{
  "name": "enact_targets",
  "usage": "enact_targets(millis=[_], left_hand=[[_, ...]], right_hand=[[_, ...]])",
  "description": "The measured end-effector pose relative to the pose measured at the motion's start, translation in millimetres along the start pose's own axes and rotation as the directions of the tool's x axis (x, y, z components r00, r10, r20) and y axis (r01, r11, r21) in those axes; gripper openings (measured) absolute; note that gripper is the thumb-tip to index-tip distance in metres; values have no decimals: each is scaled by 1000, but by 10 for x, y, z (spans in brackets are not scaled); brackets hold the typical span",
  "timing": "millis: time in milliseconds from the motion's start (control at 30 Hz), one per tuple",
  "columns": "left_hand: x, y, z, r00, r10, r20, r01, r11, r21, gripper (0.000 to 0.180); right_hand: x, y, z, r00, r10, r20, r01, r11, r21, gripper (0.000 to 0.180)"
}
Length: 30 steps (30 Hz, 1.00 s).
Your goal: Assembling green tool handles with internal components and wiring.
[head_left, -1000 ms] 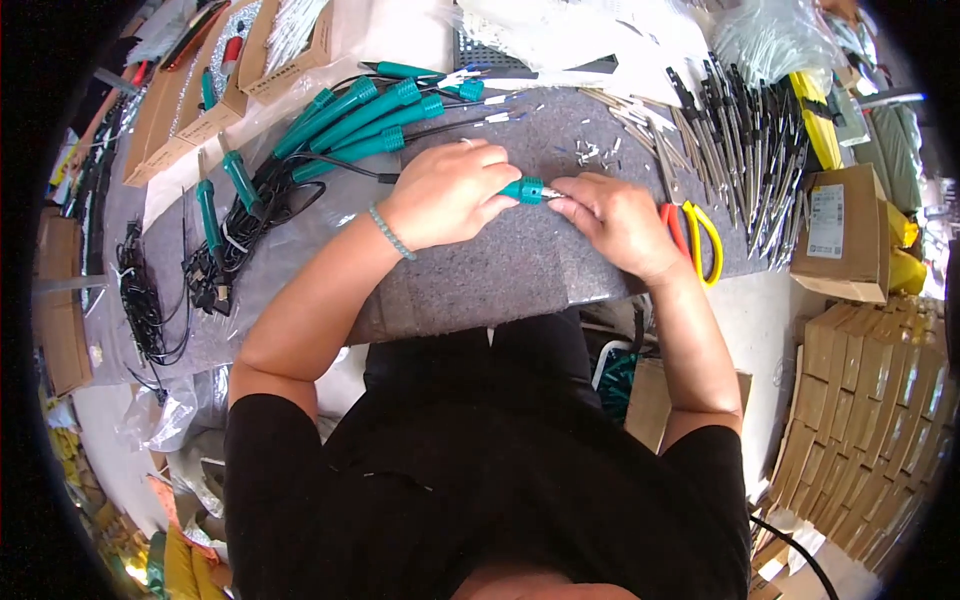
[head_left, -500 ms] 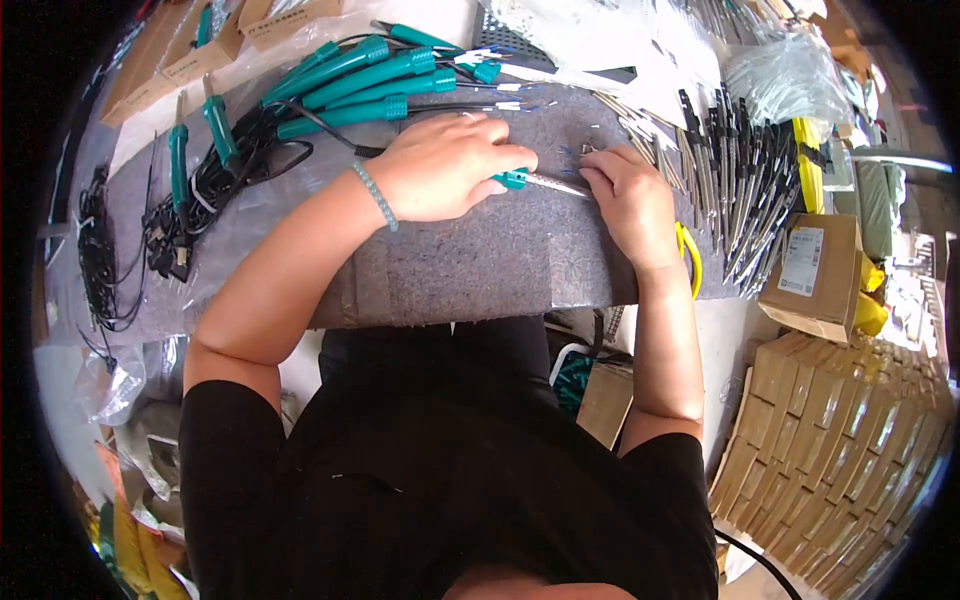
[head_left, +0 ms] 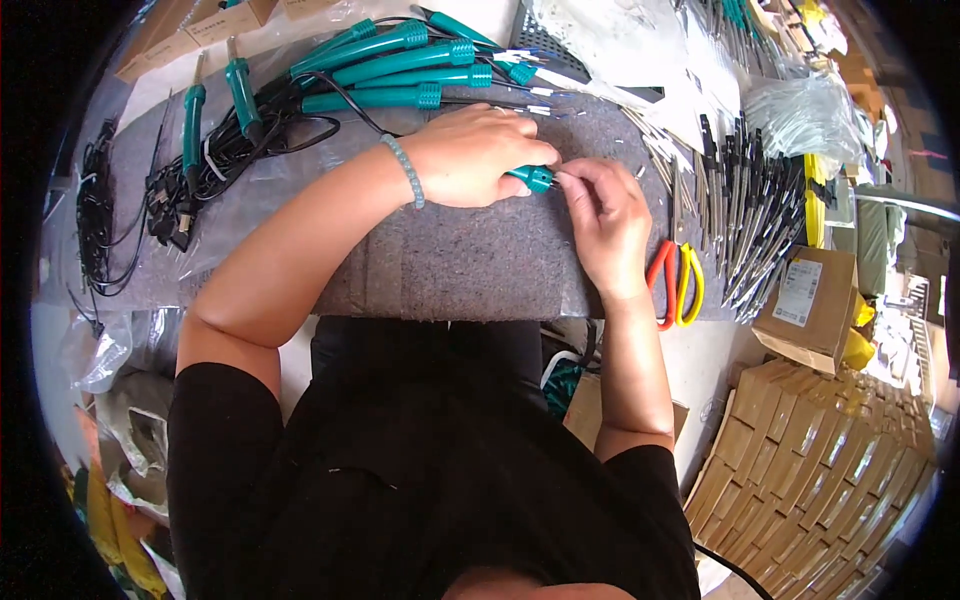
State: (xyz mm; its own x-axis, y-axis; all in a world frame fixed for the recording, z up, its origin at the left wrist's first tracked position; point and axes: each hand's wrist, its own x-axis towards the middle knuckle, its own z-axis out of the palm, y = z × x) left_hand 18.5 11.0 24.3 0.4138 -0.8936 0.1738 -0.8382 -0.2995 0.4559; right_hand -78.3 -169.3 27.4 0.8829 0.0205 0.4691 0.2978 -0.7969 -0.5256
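My left hand (head_left: pixel 480 160), wearing a beaded bracelet, is closed round a green soldering iron handle (head_left: pixel 536 178); only its open end shows past the fingers. Right against that end, my right hand (head_left: pixel 608 205) pinches with thumb and forefinger. Whatever lies in this pinch is too small and hidden to make out. Behind the left hand lie several green handles (head_left: pixel 405 76) with black cords and thin wires sticking out of their ends. Beside my right wrist are scissors (head_left: pixel 664 285) with one red and one yellow grip.
Two soldering irons with metal tips, one of them here (head_left: pixel 241 95), lie at the left on tangled black cords (head_left: pixel 240 165). Thin metal rods (head_left: pixel 740 200) are heaped at the right, near a cardboard box (head_left: pixel 805 305). Stacked brown cartons (head_left: pixel 810 450) stand lower right. Grey cloth (head_left: pixel 470 255) covers the table.
My right hand has moved left, up to the handle's end. The pale rod that showed between the hands no longer shows. The scissors have come into fuller view, and the whole view has shifted slightly.
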Motion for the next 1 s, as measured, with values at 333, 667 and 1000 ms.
enact_targets(millis=[333, 667, 1000], left_hand=[[26, -42, -47, 999, 19, 44, -17, 998, -59, 36], [49, -69, -67, 998, 30, 60, -24, 995, -100, 38], [54, -50, -78, 996, 18, 88, -9, 995, -103, 36]], right_hand=[[-14, 23, 73, 929, -362, 74, 358, 834, -420, 21], [3, 94, 18, 844, -500, 196, 528, 709, -466, 28], [-86, 78, 60, 960, -278, 35, 278, 931, -236, 25]])
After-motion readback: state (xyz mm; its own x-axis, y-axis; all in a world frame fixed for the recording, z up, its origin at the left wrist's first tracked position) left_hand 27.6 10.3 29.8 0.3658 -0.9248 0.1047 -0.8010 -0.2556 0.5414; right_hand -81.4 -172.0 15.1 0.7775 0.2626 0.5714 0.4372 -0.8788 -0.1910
